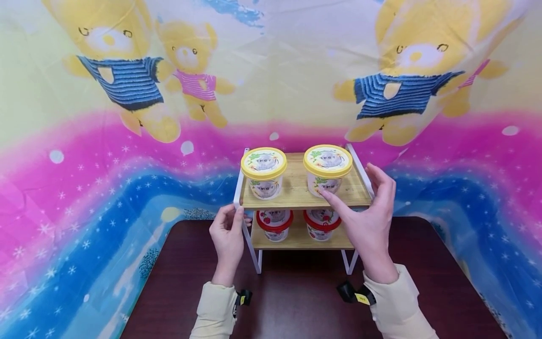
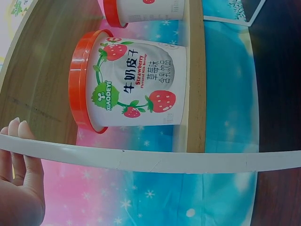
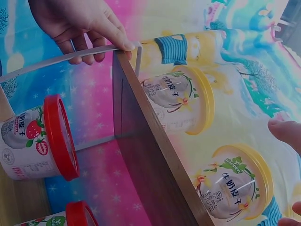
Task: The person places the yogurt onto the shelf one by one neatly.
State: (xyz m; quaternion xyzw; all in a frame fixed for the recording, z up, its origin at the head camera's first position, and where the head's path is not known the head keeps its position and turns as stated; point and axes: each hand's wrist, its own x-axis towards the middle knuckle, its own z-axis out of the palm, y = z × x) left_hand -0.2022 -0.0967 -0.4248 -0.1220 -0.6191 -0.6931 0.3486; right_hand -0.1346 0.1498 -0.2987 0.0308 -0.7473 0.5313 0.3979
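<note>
A two-tier rack point(image 1: 292, 202) with wooden boards and white metal side frames stands on the table. My left hand point(image 1: 228, 230) grips its left side frame at the front corner of the upper board; in the right wrist view that hand's thumb lies on the corner. Two yellow-lidded tubs, the left one point(image 1: 264, 172) and the right one point(image 1: 327, 169), sit upright on the upper board. Beside the right tub is my right hand point(image 1: 374, 221), thumb and fingers spread, holding nothing; the right wrist view shows its fingertips point(image 3: 284, 132) apart from the tubs.
Two red-lidded strawberry tubs, the left one point(image 2: 136, 84) and the right one point(image 1: 322, 226), stand on the lower board, partly hidden by the upper one. The dark brown table point(image 1: 296, 301) extends around the rack. A bear-print cloth point(image 1: 271, 70) hangs behind.
</note>
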